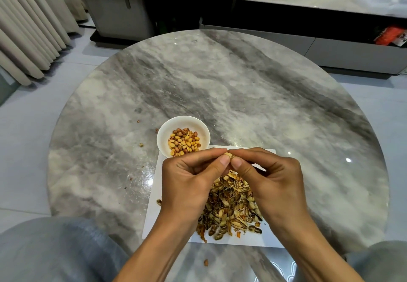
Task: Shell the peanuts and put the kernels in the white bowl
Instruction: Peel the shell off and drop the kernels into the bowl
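A peanut in its pale shell is pinched between the thumbs and forefingers of both hands. My left hand grips it from the left, my right hand from the right, just above a heap of peanuts and broken shells. That heap lies on a white sheet of paper. The white bowl stands on the sheet's far left corner, just beyond my left hand, and holds several yellow and red-brown kernels.
All of this sits near the front of a round grey marble table. Bits of shell lie scattered on the table and one lies at its near edge. My knees flank the table. A low cabinet stands behind.
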Tool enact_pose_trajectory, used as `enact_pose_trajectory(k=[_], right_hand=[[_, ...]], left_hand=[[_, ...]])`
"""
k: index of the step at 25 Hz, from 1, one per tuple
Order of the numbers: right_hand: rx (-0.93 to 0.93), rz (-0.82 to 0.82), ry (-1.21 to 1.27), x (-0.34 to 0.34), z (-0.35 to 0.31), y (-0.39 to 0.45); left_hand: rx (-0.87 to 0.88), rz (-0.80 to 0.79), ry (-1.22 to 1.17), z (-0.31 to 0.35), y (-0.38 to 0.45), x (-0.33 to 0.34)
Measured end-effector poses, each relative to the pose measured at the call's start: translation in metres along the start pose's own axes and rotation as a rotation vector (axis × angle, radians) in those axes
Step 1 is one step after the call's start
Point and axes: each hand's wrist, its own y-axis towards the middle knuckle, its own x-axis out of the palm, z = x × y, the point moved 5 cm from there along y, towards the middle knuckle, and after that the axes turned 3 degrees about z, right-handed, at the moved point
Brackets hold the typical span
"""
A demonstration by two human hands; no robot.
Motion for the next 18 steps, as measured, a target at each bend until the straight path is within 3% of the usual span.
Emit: enact_pose_trajectory(k=[6, 13, 18], right_hand=[[-0.060, -0.073, -0.163, -0.004, -0.006, 0.003], [0.161, 0.072, 0.061, 0.008, 0.006, -0.005], [0.321, 0.114, 0.293, 0.008, 0.015, -0.004]], left_hand=[[0.080, -0.107, 0.253, 0.005, 0.007, -0.004], [0.272, 0.088, 0.290, 0.004, -0.005, -0.003], [0.113, 0.128, 0.081, -0.002, -0.003, -0.002]])
